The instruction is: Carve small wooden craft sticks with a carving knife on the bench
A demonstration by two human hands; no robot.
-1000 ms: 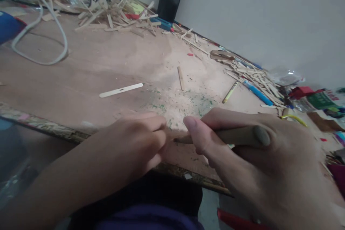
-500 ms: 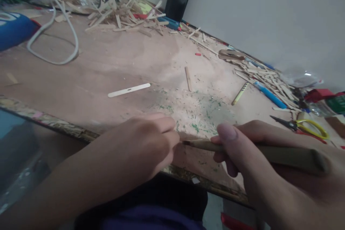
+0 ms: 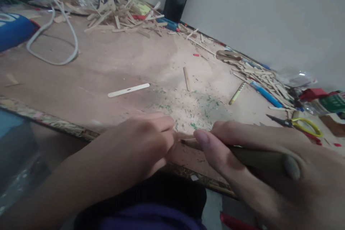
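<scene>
My left hand is closed with its fingers curled together near the table's front edge. Whatever they pinch is hidden behind the fingers. My right hand is wrapped round a thick olive-green handled tool with a slim, dark tip. That tip lies right beside my left fingertips; I cannot tell whether they touch. Green crumbs are scattered on the wooden table just beyond both hands. A pale craft stick with a small dark mark lies past my left hand, and a shorter stick piece lies farther off.
Scissors with yellow handles lie at the right, near a blue pen-like tool and a striped yellow stick. Craft sticks are heaped at the back left, with more along the right. A white cable loops at left.
My right hand and the olive-green tool have moved left, closer to my left hand, and the handle's butt has swung into view. My left hand has stayed nearly in place.
</scene>
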